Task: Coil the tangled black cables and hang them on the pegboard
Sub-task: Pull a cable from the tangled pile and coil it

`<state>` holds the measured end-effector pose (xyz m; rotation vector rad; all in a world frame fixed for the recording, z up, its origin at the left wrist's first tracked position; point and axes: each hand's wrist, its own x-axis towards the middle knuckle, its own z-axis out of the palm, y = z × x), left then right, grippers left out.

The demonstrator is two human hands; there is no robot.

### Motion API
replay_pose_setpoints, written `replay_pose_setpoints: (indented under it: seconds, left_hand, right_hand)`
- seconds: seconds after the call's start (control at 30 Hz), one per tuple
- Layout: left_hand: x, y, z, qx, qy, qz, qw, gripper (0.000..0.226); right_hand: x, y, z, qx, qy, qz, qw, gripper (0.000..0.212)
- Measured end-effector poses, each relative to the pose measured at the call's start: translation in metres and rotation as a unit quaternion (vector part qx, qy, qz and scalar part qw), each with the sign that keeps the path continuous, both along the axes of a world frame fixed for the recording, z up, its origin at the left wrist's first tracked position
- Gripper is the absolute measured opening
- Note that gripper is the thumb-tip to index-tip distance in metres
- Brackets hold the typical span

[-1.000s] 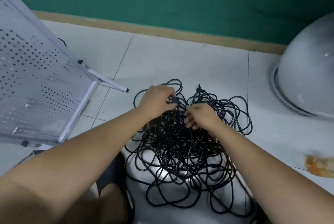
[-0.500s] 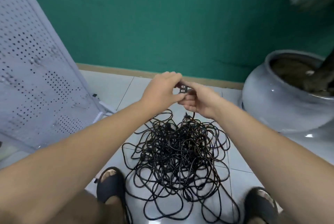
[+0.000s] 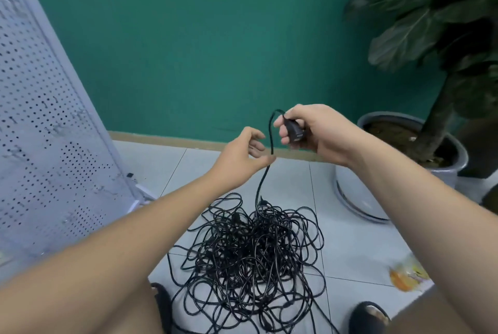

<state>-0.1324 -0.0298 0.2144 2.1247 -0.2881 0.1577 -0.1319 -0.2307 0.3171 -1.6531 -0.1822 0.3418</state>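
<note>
A tangled pile of black cables (image 3: 253, 250) lies on the white tiled floor between my feet. One cable (image 3: 270, 139) rises out of the pile to chest height. My right hand (image 3: 310, 131) grips its black plug end (image 3: 295, 131) in curled fingers. My left hand (image 3: 245, 153) is just below and to the left, and its thumb and fingers loosely pinch the same cable (image 3: 271, 157) where it hangs down. The white pegboard (image 3: 45, 131) leans at the left.
A grey pot (image 3: 442, 169) with a large-leaved plant (image 3: 436, 23) stands at the right against the green wall. A crumpled orange wrapper (image 3: 407, 277) lies on the floor at the right. My sandalled feet (image 3: 369, 317) flank the pile.
Both hands lifted a plug end out of the pile. My right hand now holds the plug alone and has moved right, while the left hand has slid down along the cable.
</note>
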Motion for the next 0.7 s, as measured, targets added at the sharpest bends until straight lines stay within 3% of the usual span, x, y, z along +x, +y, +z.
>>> replay_pose_setpoints:
  seconds: [0.1, 0.3, 0.47, 0.7]
  left_hand:
    - [0.01, -0.012, -0.001, -0.026, 0.036, 0.006, 0.999, 0.052]
    - [0.02, -0.021, 0.001, -0.136, 0.101, -0.007, 0.986, 0.017]
    - [0.033, -0.008, 0.018, -0.156, 0.079, 0.008, 0.985, 0.027]
    - [0.041, 0.001, 0.047, -0.236, 0.028, 0.047, 0.97, 0.024]
  right_hand:
    - [-0.01, -0.01, 0.022, 0.031, -0.037, 0.017, 0.999, 0.025]
    - [-0.009, -0.033, 0.017, 0.088, -0.05, 0.014, 0.995, 0.027]
    - [-0.01, -0.035, -0.017, 0.12, -0.028, 0.012, 0.992, 0.029]
    - [-0.009, 0.001, -0.048, -0.008, -0.033, -0.023, 0.999, 0.041]
